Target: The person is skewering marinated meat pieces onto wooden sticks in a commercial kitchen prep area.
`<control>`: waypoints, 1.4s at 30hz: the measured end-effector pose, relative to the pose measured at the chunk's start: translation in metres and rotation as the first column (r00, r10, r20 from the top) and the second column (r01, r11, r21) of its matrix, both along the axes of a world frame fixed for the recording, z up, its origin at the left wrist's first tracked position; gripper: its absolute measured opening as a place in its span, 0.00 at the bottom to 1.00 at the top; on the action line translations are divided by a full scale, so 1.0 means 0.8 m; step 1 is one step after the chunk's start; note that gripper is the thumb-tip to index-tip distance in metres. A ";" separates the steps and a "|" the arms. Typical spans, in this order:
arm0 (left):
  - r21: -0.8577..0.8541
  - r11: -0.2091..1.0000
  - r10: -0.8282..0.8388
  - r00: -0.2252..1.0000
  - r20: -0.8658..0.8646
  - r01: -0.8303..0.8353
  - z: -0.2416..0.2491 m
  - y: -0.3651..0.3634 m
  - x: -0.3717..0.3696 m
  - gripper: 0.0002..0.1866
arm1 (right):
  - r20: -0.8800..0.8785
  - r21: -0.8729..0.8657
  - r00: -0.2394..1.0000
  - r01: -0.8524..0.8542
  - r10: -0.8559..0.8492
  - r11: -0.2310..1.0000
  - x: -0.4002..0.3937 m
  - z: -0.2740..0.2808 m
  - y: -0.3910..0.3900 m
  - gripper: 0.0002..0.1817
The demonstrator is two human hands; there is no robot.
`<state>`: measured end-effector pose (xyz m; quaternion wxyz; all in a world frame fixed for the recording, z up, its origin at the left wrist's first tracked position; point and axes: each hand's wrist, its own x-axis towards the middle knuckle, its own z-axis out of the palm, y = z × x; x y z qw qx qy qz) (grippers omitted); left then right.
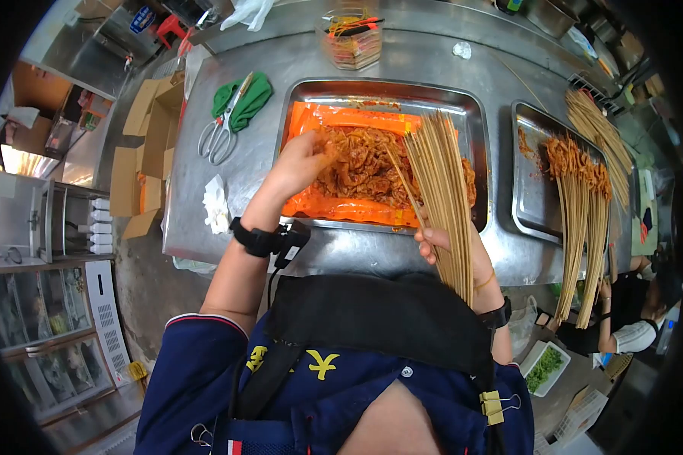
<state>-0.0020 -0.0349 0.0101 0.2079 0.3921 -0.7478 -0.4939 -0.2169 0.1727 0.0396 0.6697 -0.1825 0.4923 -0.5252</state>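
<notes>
Over the large metal tray (448, 97), the left hand (303, 161) touched sauce-coated pieces (372, 167), its grip too hidden to tell. The right hand (434, 240) clutched a stick bundle (449, 197).

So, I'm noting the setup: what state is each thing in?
Left hand: at the meat, grip unclear
Right hand: closed around sticks
Sticks: bare, bunched
Meat: sauced, loose
Plastic: spread under meat
Skewers: loaded at one end
Box: flaps open
Cloth: crumpled
Scissors: partly on cloth, blades unclear
</notes>
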 end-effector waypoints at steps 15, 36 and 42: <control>-0.158 0.959 0.276 0.902 0.332 -0.235 -0.034 0.048 -0.014 0.16 | -0.015 0.018 0.995 -0.098 0.099 0.995 0.004 0.000 -0.003 0.17; 0.664 0.747 0.435 0.777 -0.456 -0.028 0.006 0.061 -0.037 0.11 | -0.074 0.056 0.989 -0.123 0.127 0.991 0.011 0.001 -0.007 0.15; 0.600 0.799 0.405 0.775 -0.485 -0.041 0.021 0.067 -0.035 0.11 | -0.091 0.079 0.988 -0.114 0.121 0.990 0.013 0.001 -0.010 0.14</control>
